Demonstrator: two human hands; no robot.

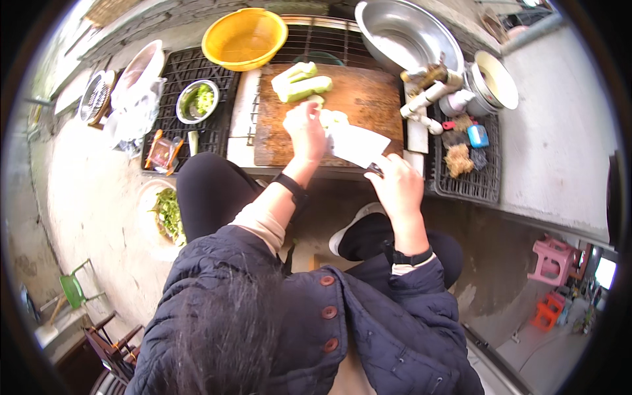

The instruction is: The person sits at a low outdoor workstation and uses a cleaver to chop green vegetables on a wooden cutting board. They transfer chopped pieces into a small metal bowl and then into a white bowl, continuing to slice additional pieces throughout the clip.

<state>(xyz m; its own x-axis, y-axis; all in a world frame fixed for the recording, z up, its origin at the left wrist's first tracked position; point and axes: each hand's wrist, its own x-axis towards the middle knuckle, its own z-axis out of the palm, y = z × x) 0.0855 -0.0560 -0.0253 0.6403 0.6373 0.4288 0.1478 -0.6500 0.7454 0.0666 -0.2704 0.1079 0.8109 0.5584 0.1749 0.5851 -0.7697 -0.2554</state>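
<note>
Cleaver in right hand beside left hand

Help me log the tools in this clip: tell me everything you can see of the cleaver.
The cleaver has a broad, pale, rectangular blade that looks like metal, with a dark handle mostly hidden in the grip of the right hand. It is tilted, flat side showing, over the near right part of the wooden cutting board. Its far edge meets the pale green vegetable piece that the left hand steadies. Whether the blade touches the board cannot be told.
</note>
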